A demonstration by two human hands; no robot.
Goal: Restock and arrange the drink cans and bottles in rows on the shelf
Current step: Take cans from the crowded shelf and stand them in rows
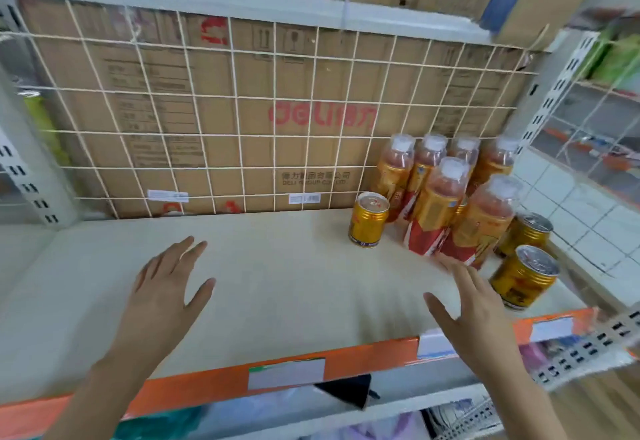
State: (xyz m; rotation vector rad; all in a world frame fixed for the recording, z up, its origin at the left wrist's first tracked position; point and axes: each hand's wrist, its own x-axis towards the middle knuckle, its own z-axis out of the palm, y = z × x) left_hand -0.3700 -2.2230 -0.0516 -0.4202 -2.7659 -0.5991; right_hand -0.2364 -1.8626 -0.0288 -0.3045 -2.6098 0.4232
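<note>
The left grip (162, 287) is released: fingers straight and spread, palm down over the bare middle of the shelf (277, 266), holding nothing. The right grip (474, 311) is released too, with its fingers spread and pointing far and slightly left. Its fingertips (446, 261) lie just beside the base of the front bottles, but blur hides whether they touch.

The bottles (440, 204), 6 of them with white caps and orange-and-red labels, stand upright in a loose cluster at the far right of the shelf, 4 along the back and 2 in front. A gold can (367, 220) stands upright just left of the cluster. 2 more gold cans stand right of it, the far can (526, 235) close to the bottles and the near can (524, 277) close to the shelf's front edge, just right of the right grip.

An orange price strip (363, 360) with white labels runs along the shelf's front edge. Behind the shelf a wire grid (207, 93) covers a cardboard box (322, 69) printed with red lettering.
</note>
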